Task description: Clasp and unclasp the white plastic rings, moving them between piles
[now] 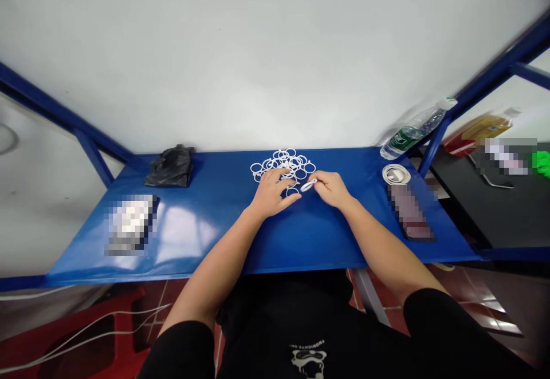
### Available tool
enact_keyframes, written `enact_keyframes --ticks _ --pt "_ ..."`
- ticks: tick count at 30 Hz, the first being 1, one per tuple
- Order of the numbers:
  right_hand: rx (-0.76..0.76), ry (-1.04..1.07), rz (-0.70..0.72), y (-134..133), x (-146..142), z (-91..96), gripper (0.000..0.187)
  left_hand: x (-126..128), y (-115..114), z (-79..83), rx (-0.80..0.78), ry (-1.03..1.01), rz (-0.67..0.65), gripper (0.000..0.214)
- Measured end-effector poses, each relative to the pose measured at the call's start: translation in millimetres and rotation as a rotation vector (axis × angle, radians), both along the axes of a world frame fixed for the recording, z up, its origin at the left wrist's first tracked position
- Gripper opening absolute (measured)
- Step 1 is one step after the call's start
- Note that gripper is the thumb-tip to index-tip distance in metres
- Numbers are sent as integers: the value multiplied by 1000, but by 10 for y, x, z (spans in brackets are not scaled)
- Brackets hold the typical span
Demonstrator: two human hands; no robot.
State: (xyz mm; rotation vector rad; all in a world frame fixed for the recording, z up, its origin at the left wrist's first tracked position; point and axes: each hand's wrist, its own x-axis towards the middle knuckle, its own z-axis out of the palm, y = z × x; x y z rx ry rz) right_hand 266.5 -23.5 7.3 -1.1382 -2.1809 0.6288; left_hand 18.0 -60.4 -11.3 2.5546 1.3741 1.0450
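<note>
Several thin white rings (pixel 309 166) lie in a loose pile toward the back of the blue table (pixel 206 207). My left hand (pixel 274 193) rests over the near side of the pile with its fingers spread, hiding some of the rings. One ring (pixel 293 193) shows just beside its thumb and fingertips. To the right, my right hand (pixel 330 188) pinches a white ring (pixel 307 185) between thumb and fingers, tilted and pointing left toward my other hand. Whether it is one ring or a few together, I cannot tell.
A crumpled black plastic bag (pixel 171 166) and a blurred-out flat object (pixel 132 223) lie on the left. A water bottle (pixel 415 133), a coiled white cable (pixel 396 174) and a phone-like object (pixel 410 213) stand or lie on the right. Blue metal posts (pixel 436 144) flank the table.
</note>
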Motion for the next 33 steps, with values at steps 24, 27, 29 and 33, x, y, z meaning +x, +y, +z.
enact_keyframes --ticks 24,27,29,33 --pt "-78 -237 -48 242 297 -9 32 -28 65 -102 -63 154 113 5" --pt "2 -222 34 217 201 -63 28 -26 53 -71 -36 101 109 2" --pt "11 -227 51 220 178 -88 25 -30 53 -47 -30 41 115 4" --pt "-40 -248 -8 255 243 -63 25 -38 75 -33 -98 -94 97 9"
